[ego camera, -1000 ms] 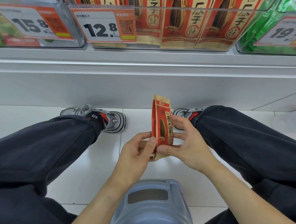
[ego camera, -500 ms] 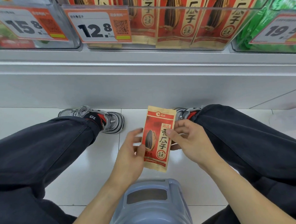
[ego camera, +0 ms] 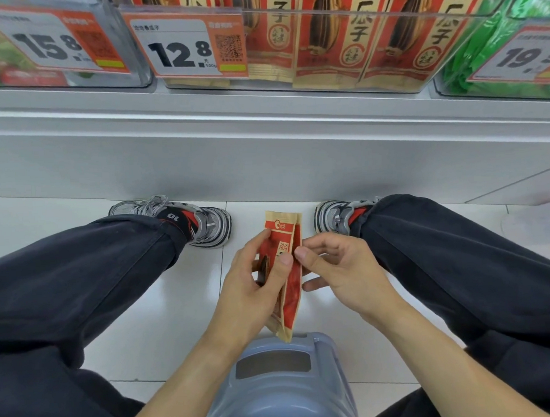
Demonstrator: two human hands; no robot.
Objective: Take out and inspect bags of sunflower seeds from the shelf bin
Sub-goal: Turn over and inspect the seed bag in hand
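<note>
One red-and-tan paper bag of sunflower seeds [ego camera: 285, 272] is out of the clear plastic shelf bin [ego camera: 337, 43] and under inspection, held edge-on between the knees: the left hand [ego camera: 255, 283] grips it, the right hand [ego camera: 338, 269] pinches its edge. More bags stand in the bin, seemingly unchecked.

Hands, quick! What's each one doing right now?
Left hand: grips the seed bag, thumb across its front.
Right hand: fingers curled, touching the bag's edge; a real grip cannot be told.

I log a shop: shelf bin [ego camera: 368, 15] of packaged seed bags [ego camera: 327, 34], printed price tags [ego camera: 186, 46] clipped on front.
</note>
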